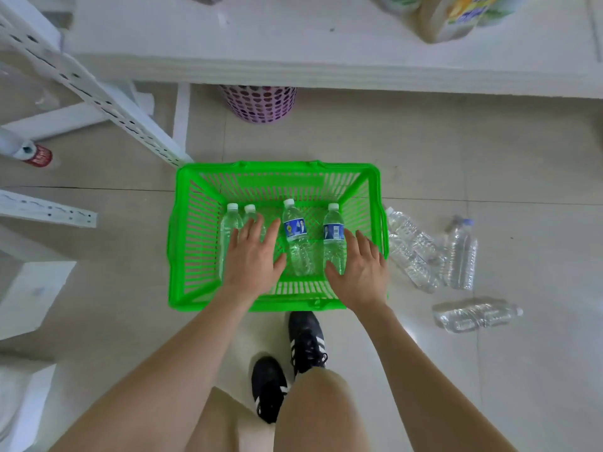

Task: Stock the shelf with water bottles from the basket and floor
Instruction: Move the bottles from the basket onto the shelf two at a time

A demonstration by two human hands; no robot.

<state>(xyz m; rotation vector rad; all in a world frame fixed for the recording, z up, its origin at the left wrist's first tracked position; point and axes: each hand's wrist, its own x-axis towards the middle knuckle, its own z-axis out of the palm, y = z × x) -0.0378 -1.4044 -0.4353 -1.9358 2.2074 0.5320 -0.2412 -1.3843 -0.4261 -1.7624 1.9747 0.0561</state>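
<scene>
A green basket [277, 167] is sitting on the floor [456, 158] before the white shelf [293, 50]. It is holding four water bottles, caps toward the shelf: two clear bottles [228, 230] at its left side and two blue-labelled bottles [295, 233] toward its right. Whether they are standing or lying is hard to tell.

Both hands are reaching in with fingers spread, gripping nothing. The left hand [253, 259] is covering most of the second clear bottle, and the right hand [362, 269] is hovering beside the rightmost labelled one.

Loose bottles [461, 256] are lying on the floor off the basket's right side. A pink bin [259, 102] is sitting half hidden under the shelf.
</scene>
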